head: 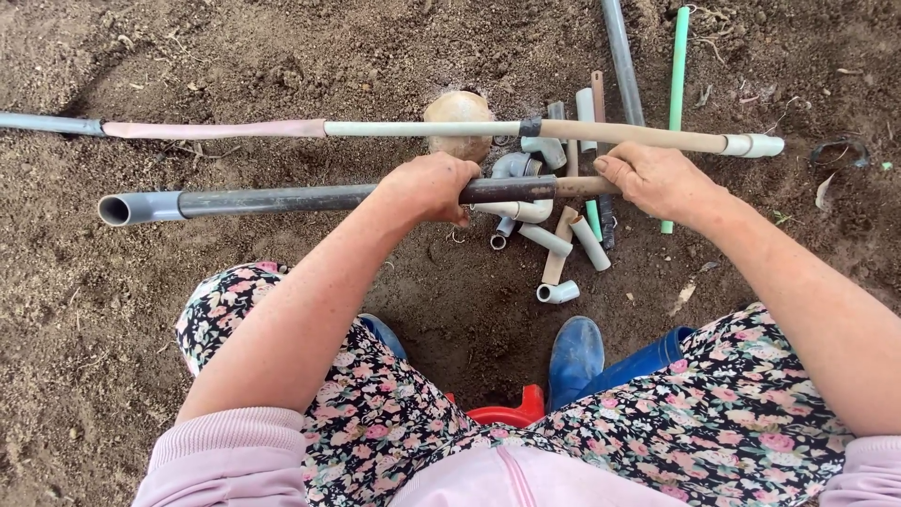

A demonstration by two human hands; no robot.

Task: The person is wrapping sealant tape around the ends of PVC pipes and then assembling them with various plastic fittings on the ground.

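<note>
Pipe point(282, 199), dark with grey socket end, clasped in left grip point(430, 186) and right grip point(657, 178).

Pink sleeves point(225, 451) pushed up, floral trousers point(375, 404), and seemingly rubber blue boots point(574, 357).

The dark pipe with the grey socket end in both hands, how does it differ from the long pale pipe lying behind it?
The dark pipe with the grey socket end is held in the left hand and right hand; the long pale pipe is untouched. The dark pipe is near-black, the pale pipe pink, cream and tan. Both run crosswise over soil.
</note>
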